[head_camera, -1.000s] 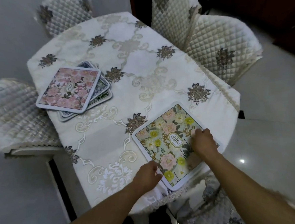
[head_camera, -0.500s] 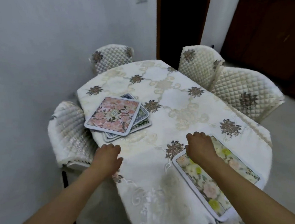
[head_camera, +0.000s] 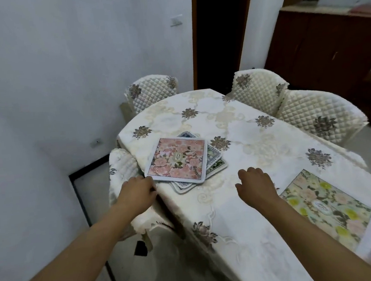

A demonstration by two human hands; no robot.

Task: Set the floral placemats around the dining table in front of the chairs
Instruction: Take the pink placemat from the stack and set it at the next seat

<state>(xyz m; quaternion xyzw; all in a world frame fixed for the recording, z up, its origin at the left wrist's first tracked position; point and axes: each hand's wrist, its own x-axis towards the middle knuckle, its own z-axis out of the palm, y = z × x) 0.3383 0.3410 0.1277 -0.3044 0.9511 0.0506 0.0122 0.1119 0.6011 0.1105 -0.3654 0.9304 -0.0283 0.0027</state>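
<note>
A pink floral placemat (head_camera: pixel 178 157) tops a small stack of placemats (head_camera: pixel 215 164) near the left edge of the dining table (head_camera: pixel 240 202). A green and yellow floral placemat (head_camera: pixel 327 209) lies flat at the table's near right end. My left hand (head_camera: pixel 137 191) hovers at the table edge, fingers curled, just touching the near-left corner of the pink placemat. My right hand (head_camera: pixel 255 183) floats over the cloth between the stack and the green placemat, fingers loosely spread, holding nothing.
Quilted cream chairs stand around the table: one at the left (head_camera: pixel 121 167), one at the far end (head_camera: pixel 151 89), two on the right (head_camera: pixel 258 86) (head_camera: pixel 320 116). A white wall runs along the left; a dark doorway (head_camera: pixel 218 33) and brown cabinet (head_camera: pixel 328 47) lie beyond.
Both hands left the green placemat, which stays at the near right end. They moved left toward the stack; my left hand reached the pink placemat's corner. The view swung left and closer.
</note>
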